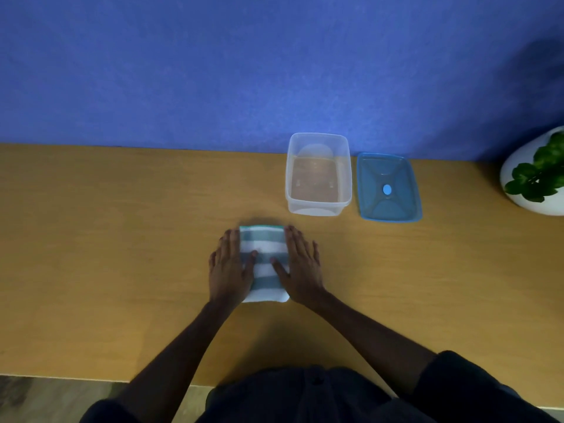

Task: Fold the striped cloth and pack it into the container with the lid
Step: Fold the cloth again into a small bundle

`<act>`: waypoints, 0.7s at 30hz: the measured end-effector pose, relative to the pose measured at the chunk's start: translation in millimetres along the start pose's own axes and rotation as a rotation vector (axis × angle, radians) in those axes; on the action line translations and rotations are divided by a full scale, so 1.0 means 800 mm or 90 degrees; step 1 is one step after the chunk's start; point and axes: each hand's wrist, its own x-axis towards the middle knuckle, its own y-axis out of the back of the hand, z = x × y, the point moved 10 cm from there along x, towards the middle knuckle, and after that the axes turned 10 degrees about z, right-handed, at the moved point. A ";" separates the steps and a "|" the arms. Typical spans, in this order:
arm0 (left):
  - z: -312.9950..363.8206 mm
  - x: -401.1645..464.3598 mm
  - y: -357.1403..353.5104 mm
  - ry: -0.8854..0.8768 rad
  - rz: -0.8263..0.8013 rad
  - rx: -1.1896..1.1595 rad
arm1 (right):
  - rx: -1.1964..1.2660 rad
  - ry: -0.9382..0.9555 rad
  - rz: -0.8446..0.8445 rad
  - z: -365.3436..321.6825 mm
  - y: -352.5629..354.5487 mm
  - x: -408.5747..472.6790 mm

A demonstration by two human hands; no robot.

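Note:
The striped cloth (265,254), teal and white, lies folded into a small rectangle on the wooden table. My left hand (230,267) rests flat along its left edge, thumb on top of the cloth. Along the right edge lies my right hand (302,264), also flat, thumb on the cloth. Neither hand lifts it. Behind and to the right stands the clear plastic container (317,206), open and empty. Its blue lid (389,187) lies flat on the table just right of the container.
A white pot with a green plant (537,175) stands at the far right by the blue wall (244,71). The wooden table (122,239) stretches wide to the left; its near edge runs along the bottom.

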 end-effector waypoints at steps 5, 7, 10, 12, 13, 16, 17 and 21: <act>-0.031 -0.029 0.019 0.118 0.019 0.077 | -0.032 -0.168 -0.007 0.036 0.024 -0.033; -0.033 -0.036 0.012 0.131 -0.003 0.084 | 0.021 -0.210 -0.045 0.040 0.015 -0.036; -0.026 -0.041 0.010 0.158 0.006 0.032 | 0.116 -0.244 -0.090 0.037 -0.001 -0.032; -0.020 -0.043 0.010 0.187 0.009 -0.009 | 0.212 -0.259 -0.109 0.034 -0.005 -0.030; -0.017 -0.043 0.012 0.202 0.010 -0.023 | 0.273 -0.275 -0.123 0.032 -0.004 -0.030; -0.019 -0.041 0.007 0.239 0.001 -0.093 | 0.458 -0.324 -0.160 0.022 -0.003 -0.032; -0.019 -0.041 0.005 0.257 0.001 -0.146 | 0.488 -0.329 -0.159 0.020 0.001 -0.031; -0.012 -0.047 -0.007 0.472 -0.018 -0.495 | 0.583 -0.350 -0.134 0.019 0.023 -0.023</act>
